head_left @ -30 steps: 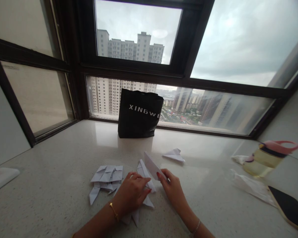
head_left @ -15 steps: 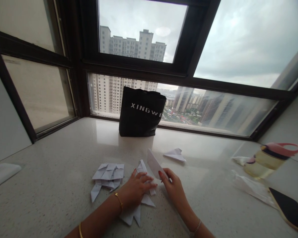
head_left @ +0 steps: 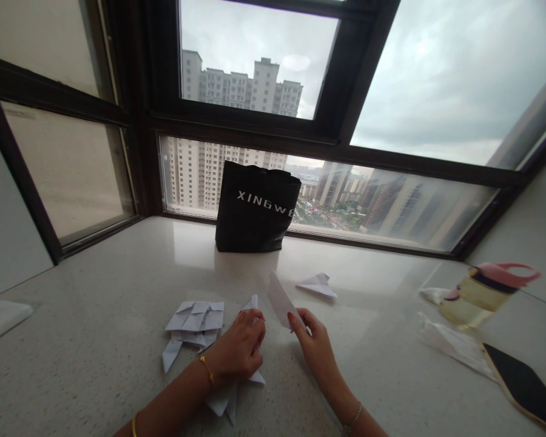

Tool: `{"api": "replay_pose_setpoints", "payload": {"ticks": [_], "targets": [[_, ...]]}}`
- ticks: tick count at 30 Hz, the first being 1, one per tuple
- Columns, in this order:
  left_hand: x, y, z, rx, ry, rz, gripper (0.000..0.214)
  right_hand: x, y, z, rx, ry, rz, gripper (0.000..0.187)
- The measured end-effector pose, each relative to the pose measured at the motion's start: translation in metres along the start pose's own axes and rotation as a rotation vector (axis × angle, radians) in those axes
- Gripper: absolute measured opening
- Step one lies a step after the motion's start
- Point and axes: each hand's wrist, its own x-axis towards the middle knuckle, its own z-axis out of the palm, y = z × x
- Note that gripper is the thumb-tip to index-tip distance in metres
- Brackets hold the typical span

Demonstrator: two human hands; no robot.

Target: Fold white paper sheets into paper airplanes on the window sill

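Note:
My left hand point(head_left: 240, 345) is closed over a folded white paper piece point(head_left: 221, 402), covering most of it. A pointed end pokes out above the fingers, and angular flaps show below the wrist. My right hand point(head_left: 317, 343) pinches a flat, stiff-looking white paper point(head_left: 279, 302) between thumb and fingers, holding it tilted up off the counter. Left of my left hand lies an origami piece point(head_left: 198, 321) of interlocked white folds with pointed flaps. A white paper airplane point(head_left: 318, 285) rests beyond my right hand.
A black bag point(head_left: 257, 212) with white lettering stands by the window. On the right are a yellowish bottle point(head_left: 480, 297) with a pink lid, a crumpled clear wrapper point(head_left: 459, 349) and a dark phone point(head_left: 528, 385). A white object point(head_left: 4, 318) lies at the left edge of the counter point(head_left: 118, 340).
My left hand's spread fingers have curled closed over the folded paper, and the hand has shifted slightly left. My right hand still holds its paper in nearly the same place.

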Motion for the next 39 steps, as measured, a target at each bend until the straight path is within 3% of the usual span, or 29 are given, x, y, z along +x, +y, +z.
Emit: {"api": "replay_pose_setpoints", "payload": {"ticks": [6, 11, 16, 20, 24, 29, 35, 39], "targets": [[-0.001, -0.004, 0.003, -0.095, 0.095, -0.039, 0.017, 0.000, -0.004, -0.001, 0.017, 0.007, -0.012, 0.037], [0.001, -0.018, 0.004, -0.251, 0.283, -0.053, 0.045, 0.001, -0.004, -0.002, 0.018, 0.002, -0.017, 0.037], [0.005, -0.030, -0.005, -0.556, 0.433, -0.133, 0.033, 0.004, -0.002, -0.008, -0.198, 0.013, -0.162, 0.034], [0.006, -0.034, -0.009, -0.717, 0.420, -0.149, 0.032, 0.007, -0.003, -0.019, -0.555, -0.050, -0.428, 0.019], [0.005, -0.033, -0.010, -0.740, 0.361, -0.169, 0.027, 0.005, -0.005, -0.023, -0.734, -0.154, -0.612, 0.012], [0.006, -0.032, -0.011, -0.768, 0.312, -0.164, 0.021, 0.003, -0.008, -0.020, -0.767, -0.201, -0.671, 0.009], [0.005, -0.033, -0.012, -0.743, 0.357, -0.193, 0.019, 0.003, -0.016, -0.021, -0.777, -0.233, -0.741, 0.008], [0.002, -0.018, -0.009, -0.727, 0.219, -0.085, 0.020, -0.002, -0.020, -0.015, -0.769, -0.253, -0.770, 0.008]]}}
